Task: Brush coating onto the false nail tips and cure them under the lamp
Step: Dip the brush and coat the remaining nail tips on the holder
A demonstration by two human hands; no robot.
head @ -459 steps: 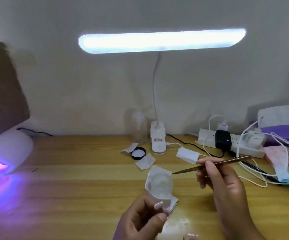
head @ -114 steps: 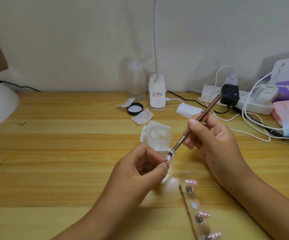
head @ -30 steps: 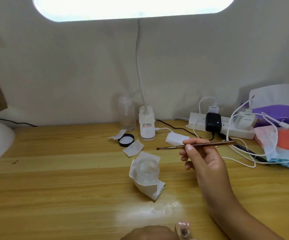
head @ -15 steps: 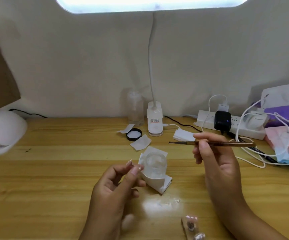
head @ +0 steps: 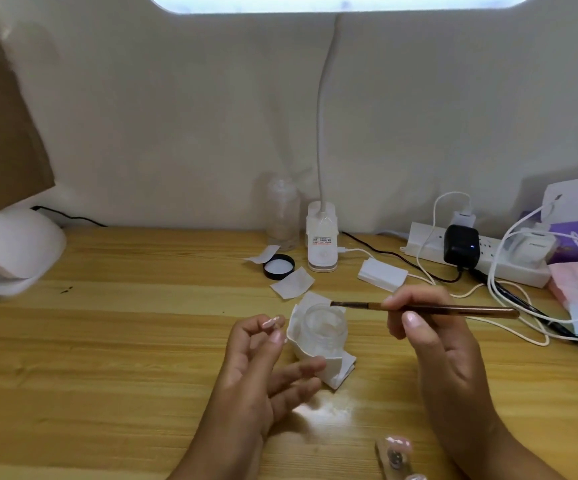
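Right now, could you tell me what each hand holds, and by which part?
The right hand pinches the brush on its handle behind the ferrule; the left hand pinches a false nail tip between thumb and forefinger.

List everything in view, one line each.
desk: one, light wood, underneath everything
curing lamp: one, white, far left edge
desk lamp: one, white, base at back centre
bottle: one, clear, left of the desk lamp's base
lid: one, black, in front of the bottle
paper pads: two, white, beside the lid
small box: one, white, right of the desk lamp
power strip: one, white, back right
jar: one, clear, centre, on a tissue
tissue: one, white, under the jar
brush: one, brown, bristles at the jar's rim
nail tip: one, pale pink, between left fingertips
holder strip: one, tan, bottom edge, with pink tips
left hand: one, pinches the nail tip
right hand: one, holds the brush
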